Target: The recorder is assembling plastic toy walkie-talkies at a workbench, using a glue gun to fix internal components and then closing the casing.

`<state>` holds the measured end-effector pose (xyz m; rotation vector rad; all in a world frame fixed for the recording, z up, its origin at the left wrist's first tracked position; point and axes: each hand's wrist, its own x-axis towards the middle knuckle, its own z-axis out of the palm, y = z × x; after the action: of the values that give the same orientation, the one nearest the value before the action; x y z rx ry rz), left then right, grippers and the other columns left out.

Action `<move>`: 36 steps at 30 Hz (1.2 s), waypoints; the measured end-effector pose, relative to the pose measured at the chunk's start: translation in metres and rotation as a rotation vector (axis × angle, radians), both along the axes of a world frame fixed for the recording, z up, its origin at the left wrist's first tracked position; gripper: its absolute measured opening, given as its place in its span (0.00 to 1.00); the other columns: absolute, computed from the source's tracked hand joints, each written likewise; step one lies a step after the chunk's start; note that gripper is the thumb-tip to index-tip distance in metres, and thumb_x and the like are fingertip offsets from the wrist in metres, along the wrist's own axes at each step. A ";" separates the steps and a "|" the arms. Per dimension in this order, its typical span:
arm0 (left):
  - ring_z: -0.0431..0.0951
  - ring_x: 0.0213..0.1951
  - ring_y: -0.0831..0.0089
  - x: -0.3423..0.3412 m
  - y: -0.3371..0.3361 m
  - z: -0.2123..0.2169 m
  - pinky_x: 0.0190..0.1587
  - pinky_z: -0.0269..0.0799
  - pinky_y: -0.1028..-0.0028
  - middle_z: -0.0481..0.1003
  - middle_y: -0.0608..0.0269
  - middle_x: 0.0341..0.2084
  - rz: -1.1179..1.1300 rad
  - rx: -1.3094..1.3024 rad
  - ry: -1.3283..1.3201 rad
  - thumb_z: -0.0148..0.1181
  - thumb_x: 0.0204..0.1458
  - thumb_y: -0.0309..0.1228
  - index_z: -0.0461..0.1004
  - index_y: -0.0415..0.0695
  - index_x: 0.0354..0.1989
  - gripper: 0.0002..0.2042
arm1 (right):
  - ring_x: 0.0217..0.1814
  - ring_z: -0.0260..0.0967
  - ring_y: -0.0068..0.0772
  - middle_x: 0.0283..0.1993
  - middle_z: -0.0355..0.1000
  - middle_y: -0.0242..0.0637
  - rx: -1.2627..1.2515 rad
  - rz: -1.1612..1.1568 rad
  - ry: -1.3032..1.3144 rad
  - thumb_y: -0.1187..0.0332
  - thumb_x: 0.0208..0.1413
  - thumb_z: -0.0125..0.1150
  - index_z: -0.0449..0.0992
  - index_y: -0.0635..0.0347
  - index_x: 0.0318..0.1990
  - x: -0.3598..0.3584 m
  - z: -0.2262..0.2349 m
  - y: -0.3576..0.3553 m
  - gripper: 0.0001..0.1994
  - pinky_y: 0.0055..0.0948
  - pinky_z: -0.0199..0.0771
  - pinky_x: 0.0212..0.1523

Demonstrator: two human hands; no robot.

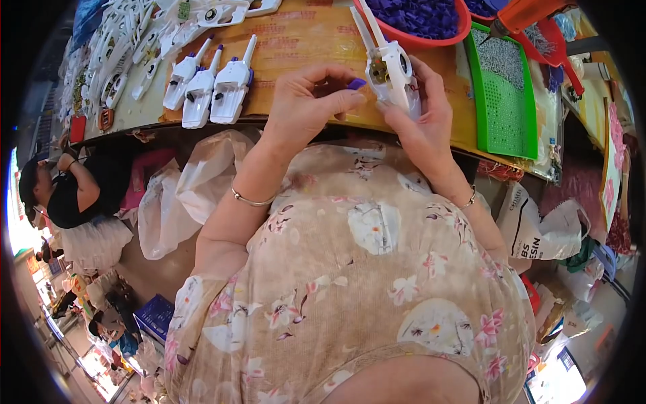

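With left hand (303,104), pinching a purple piece (356,83) just left of the white casing (402,86), not touching it; with right hand (429,111), gripping that casing, aimed lengthwise away and slightly left. Pretty free leftward over the yellow tabletop (289,57), but kinda boxed in by red bowl (434,41) ahead and green tray (529,101) rightward

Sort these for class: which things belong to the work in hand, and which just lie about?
Likely in the job: purple piece (left hand), white casing (right hand), three white units, purple pieces in red bowl, metal bits in green tray.

Seemingly just lying about: plastic bag, white sack, blue crate.
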<state>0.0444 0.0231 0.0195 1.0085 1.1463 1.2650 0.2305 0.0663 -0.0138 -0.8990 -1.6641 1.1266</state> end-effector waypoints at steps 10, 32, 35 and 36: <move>0.76 0.25 0.79 0.002 0.004 -0.016 0.25 0.71 0.82 0.75 0.64 0.26 -0.034 -0.056 -0.214 0.62 0.48 0.22 0.75 0.37 0.37 0.08 | 0.54 0.63 0.30 0.52 0.63 0.40 0.161 -0.087 -0.200 0.77 0.42 0.63 0.60 0.65 0.58 0.001 -0.004 0.000 0.32 0.28 0.63 0.55; 0.73 0.21 0.81 0.021 0.007 -0.018 0.23 0.71 0.82 0.75 0.64 0.21 0.134 0.120 -0.022 0.59 0.49 0.19 0.75 0.34 0.38 0.07 | 0.51 0.64 0.31 0.50 0.62 0.39 0.184 -0.116 -0.199 0.76 0.40 0.67 0.63 0.65 0.57 -0.002 -0.007 0.000 0.32 0.27 0.65 0.53; 0.72 0.20 0.82 0.024 0.009 -0.021 0.22 0.70 0.82 0.75 0.64 0.22 0.162 0.155 -0.042 0.60 0.49 0.19 0.74 0.34 0.37 0.07 | 0.51 0.64 0.32 0.50 0.62 0.40 0.186 -0.123 -0.209 0.75 0.40 0.67 0.63 0.65 0.57 -0.002 -0.007 -0.001 0.32 0.28 0.65 0.53; 0.72 0.20 0.82 0.025 0.009 -0.022 0.22 0.70 0.82 0.75 0.64 0.22 0.161 0.154 -0.041 0.60 0.49 0.19 0.74 0.34 0.37 0.07 | 0.51 0.65 0.38 0.50 0.62 0.44 0.188 -0.119 -0.206 0.73 0.39 0.68 0.63 0.65 0.56 -0.002 -0.007 0.000 0.32 0.31 0.66 0.53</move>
<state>0.0695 0.0321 -0.0021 1.0134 1.1293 1.5141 0.2282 0.0663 -0.0205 -1.0040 -1.8235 0.8038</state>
